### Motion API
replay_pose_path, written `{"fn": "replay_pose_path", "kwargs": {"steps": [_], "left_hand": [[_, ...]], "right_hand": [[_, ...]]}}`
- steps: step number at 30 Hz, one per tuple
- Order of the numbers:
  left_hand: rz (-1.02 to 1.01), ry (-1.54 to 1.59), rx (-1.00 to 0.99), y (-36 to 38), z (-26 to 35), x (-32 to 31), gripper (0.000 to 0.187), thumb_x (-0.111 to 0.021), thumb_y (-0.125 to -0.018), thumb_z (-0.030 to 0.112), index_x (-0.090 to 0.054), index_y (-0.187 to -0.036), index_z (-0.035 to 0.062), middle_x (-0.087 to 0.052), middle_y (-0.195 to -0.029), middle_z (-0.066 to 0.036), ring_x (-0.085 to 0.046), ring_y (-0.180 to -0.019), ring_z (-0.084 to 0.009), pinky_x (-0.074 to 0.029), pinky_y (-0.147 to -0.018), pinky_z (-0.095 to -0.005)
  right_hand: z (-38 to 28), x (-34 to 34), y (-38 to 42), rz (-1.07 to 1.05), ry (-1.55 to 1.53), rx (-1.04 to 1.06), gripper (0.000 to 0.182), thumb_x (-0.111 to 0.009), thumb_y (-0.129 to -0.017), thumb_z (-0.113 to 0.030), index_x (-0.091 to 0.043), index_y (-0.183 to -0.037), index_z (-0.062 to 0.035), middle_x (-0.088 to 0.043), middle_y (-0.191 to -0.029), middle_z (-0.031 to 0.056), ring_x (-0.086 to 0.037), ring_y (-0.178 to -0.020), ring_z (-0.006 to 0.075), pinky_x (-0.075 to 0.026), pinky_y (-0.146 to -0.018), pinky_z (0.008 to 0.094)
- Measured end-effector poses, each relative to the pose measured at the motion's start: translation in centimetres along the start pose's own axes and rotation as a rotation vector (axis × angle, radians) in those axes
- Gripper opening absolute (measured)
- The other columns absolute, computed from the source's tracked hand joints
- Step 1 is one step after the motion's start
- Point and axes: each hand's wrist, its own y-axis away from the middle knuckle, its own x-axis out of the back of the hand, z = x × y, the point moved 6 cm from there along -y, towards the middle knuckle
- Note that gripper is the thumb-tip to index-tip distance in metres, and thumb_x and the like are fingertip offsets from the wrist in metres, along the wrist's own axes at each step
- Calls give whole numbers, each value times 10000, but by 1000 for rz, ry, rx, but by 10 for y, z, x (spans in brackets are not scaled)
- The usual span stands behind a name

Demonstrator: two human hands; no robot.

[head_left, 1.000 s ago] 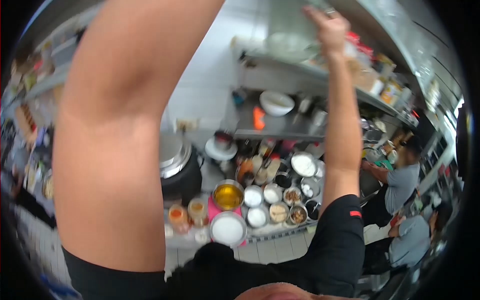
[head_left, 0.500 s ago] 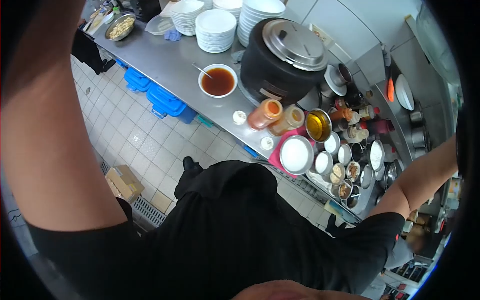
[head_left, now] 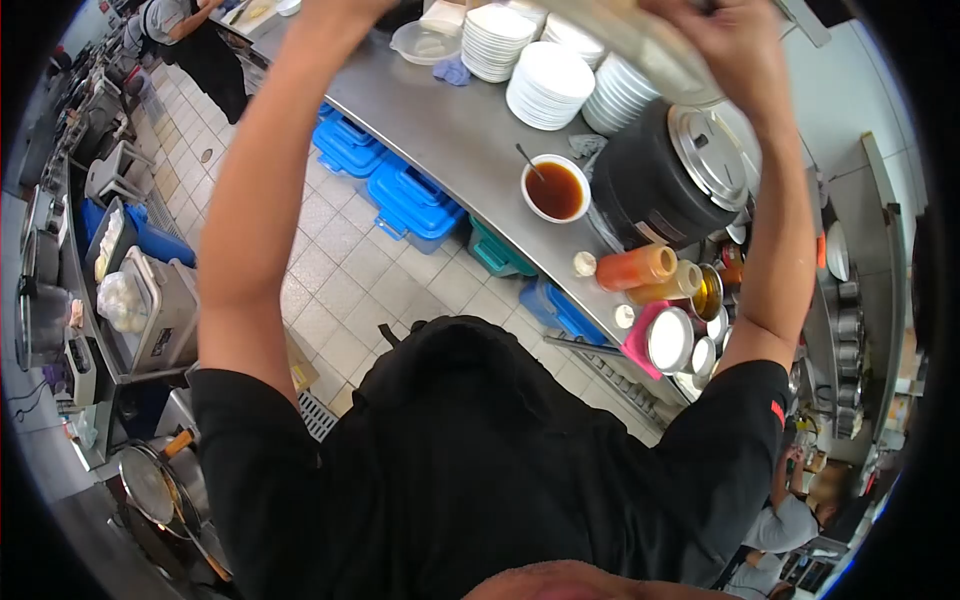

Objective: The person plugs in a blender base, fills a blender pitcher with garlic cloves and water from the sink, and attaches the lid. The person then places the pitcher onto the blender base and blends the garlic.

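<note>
My right hand (head_left: pixel 735 45) is raised at the top of the view, its fingers closed on the edge of a large translucent plastic container (head_left: pixel 640 45). That container is smeared by motion and partly cut off by the top edge. Only the wrist end of my left hand (head_left: pixel 345 8) shows at the top; its fingers are out of frame. Below the container stand stacks of white plates (head_left: pixel 550 85) and a black soup warmer (head_left: pixel 650 180) with a metal lid (head_left: pixel 708 155). A white bowl of brown-red sauce (head_left: pixel 556 190) with a spoon in it sits on the steel counter (head_left: pixel 430 125).
Squeeze bottles of orange sauce (head_left: pixel 635 268) and several seasoning pots, one white-filled (head_left: pixel 669 340), line the counter's right part. Blue lidded bins (head_left: pixel 415 200) stand beneath it. A co-worker in a dark apron (head_left: pixel 205 60) is at upper left; others are at lower right.
Both arms now reach up and forward, and my right hand has come in from the right edge with the translucent container. The view has turned, shifting the counter rightward.
</note>
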Motion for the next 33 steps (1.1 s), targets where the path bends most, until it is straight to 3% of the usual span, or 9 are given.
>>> {"fn": "replay_pose_path", "kwargs": {"steps": [2,3,5,9,11,14,21,29,33], "left_hand": [[-98,33,303,49,-52,14,594,-723,-770,295,-559,-1231,-42,-674,-1015,-231,-668,-944,-289,-513,-841,-359],[-213,-80,437,81,-81,20,553,-706,-825,284,-571,-1276,-6,-674,-1106,-175,-648,-975,-215,-494,-875,-317],[-168,13,584,136,-122,25,456,-676,-805,151,-587,-1211,-38,-695,-1044,-154,-664,-948,-206,-508,-854,-299],[-207,-63,851,215,-170,29,453,-619,-765,49,-585,-1203,-60,-697,-1047,-161,-664,-961,-197,-508,-866,-311],[-234,-58,857,252,-206,28,420,-636,-744,57,-614,-1150,-47,-689,-960,-266,-696,-918,-358,-532,-836,-376],[-379,-170,941,263,-227,27,401,-610,-739,17,-622,-1136,-37,-667,-988,-283,-654,-946,-421,-522,-844,-412],[-465,-234,962,288,-311,-13,364,-559,-739,-8,-618,-1098,-20,-665,-991,-272,-637,-956,-429,-503,-845,-433],[-987,-380,1277,339,-385,-54,400,-591,-796,99,-535,-1167,-39,-640,-1087,-290,-614,-1027,-448,-485,-903,-500],[-826,-82,1539,404,-444,-52,433,-519,-781,69,-562,-1196,-47,-660,-1030,-291,-672,-885,-446,-580,-716,-463]], "right_hand": [[-12,-50,-4,-316,23,-68,225,-744,-788,-189,-695,-836,25,-640,-643,117,-576,-584,146,-472,-565,318],[7,-91,-9,-384,224,72,305,-683,-841,-329,-725,-996,-69,-697,-812,168,-673,-764,309,-531,-724,392],[1,-136,-8,-448,126,158,373,-762,-787,-358,-689,-899,-10,-613,-671,181,-583,-594,290,-476,-639,414],[12,-225,0,-634,66,107,376,-752,-786,-320,-642,-806,39,-608,-676,211,-589,-625,349,-478,-652,419],[15,-259,1,-724,39,127,382,-754,-781,-312,-630,-784,49,-600,-665,219,-592,-630,353,-479,-653,421],[18,-298,-1,-817,25,81,390,-763,-771,-315,-628,-774,51,-597,-668,233,-597,-635,370,-476,-650,427],[44,-367,-18,-864,67,-88,370,-733,-800,-336,-647,-816,23,-638,-710,216,-634,-704,390,-496,-676,455],[48,-427,-28,-926,174,-136,265,-687,-812,-302,-687,-850,-39,-672,-799,207,-650,-789,398,-512,-728,481],[60,-437,-28,-971,163,-307,262,-674,-818,-299,-699,-888,-48,-683,-845,203,-651,-824,397,-511,-743,482]]}}
